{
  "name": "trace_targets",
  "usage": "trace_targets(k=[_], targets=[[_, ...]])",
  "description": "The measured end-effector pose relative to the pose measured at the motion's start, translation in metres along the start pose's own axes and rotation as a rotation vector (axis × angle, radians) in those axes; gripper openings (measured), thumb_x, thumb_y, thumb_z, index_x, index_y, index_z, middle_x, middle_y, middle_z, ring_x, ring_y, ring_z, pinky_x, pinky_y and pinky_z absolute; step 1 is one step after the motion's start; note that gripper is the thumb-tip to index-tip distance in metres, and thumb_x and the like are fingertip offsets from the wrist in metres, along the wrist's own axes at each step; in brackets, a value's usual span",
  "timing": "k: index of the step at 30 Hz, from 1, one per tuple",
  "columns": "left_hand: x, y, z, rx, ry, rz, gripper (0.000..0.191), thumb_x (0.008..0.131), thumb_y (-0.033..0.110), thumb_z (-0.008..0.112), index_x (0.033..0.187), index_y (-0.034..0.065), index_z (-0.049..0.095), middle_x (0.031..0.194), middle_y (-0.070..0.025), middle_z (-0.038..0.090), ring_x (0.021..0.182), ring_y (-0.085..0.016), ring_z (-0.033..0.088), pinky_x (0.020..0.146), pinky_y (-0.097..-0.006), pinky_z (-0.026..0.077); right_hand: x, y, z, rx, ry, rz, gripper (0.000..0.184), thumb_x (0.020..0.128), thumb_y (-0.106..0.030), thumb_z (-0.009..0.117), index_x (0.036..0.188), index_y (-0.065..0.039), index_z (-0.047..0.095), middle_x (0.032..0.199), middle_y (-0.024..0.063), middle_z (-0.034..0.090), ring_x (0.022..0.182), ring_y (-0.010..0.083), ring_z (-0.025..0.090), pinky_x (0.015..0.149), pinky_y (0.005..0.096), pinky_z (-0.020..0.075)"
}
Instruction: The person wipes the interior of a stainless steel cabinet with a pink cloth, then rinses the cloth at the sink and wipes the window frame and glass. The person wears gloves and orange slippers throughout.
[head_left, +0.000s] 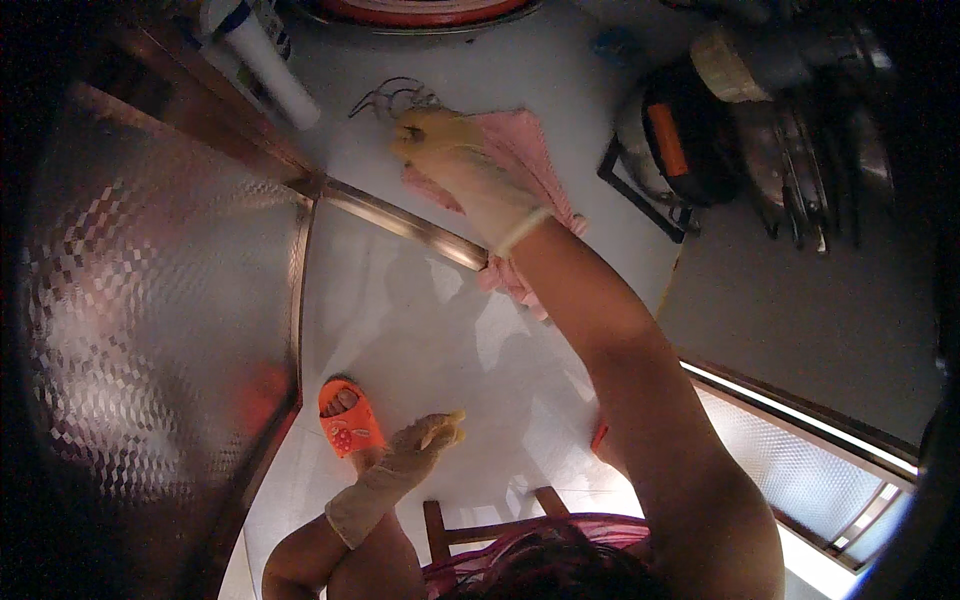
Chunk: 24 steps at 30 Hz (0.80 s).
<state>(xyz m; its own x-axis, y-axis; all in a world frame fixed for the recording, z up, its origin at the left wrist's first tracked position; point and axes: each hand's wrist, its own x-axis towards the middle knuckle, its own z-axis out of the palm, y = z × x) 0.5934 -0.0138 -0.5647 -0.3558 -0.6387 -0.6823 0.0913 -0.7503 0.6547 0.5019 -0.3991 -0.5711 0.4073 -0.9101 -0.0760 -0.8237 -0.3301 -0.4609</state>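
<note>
My right hand (457, 161), in a pale rubber glove, reaches forward into a cabinet. It is closed on a bunched pink cloth (525, 142), which lies against the light cabinet floor (352, 157). Part of the cloth hangs down over the front metal frame (409, 225). Just beyond my fingertips lie thin curved wires (394, 94), blurred and partly hidden by the glove. My left hand (409, 454), gloved too, hovers near my leg with fingers loosely bent. Nothing shows between them.
At the left stands an open cabinet door (165, 315) with a patterned metallic face. A white tubular container (270, 75) leans by the frame. Dark cookware (690, 142) and metal utensils (802, 180) crowd the right side. A red-rimmed round object (427, 11) sits at the back.
</note>
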Motion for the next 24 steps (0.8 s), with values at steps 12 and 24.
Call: trace_targets(k=[12, 24], targets=[[0.004, -0.017, -0.004, 0.169, -0.035, 0.103, 0.031, 0.102, 0.02, 0.053, 0.129, 0.0048, 0.056, 0.13, -0.0089, 0.06, 0.111, -0.02, 0.062, 0.099, -0.0342, 0.046, -0.024, 0.164, -0.102, -0.501, 0.077, 0.41, 0.036, 0.088, -0.039, 0.055, 0.112, -0.015, 0.069, 0.111, 0.017, 0.068, 0.102, 0.0351, 0.066, 0.087, 0.0446, 0.0522], [0.003, -0.012, -0.006, 0.135, -0.05, 0.007, 0.032, 0.1, 0.017, 0.055, 0.13, 0.0039, 0.054, 0.129, -0.0091, 0.06, 0.111, -0.019, 0.062, 0.099, -0.0329, 0.046, -0.131, 0.097, -0.03, -0.289, -0.032, -0.224, 0.081, 0.076, -0.043, 0.07, 0.144, -0.011, 0.039, 0.147, 0.0179, 0.039, 0.132, 0.0364, 0.041, 0.106, 0.0488, 0.0358]])
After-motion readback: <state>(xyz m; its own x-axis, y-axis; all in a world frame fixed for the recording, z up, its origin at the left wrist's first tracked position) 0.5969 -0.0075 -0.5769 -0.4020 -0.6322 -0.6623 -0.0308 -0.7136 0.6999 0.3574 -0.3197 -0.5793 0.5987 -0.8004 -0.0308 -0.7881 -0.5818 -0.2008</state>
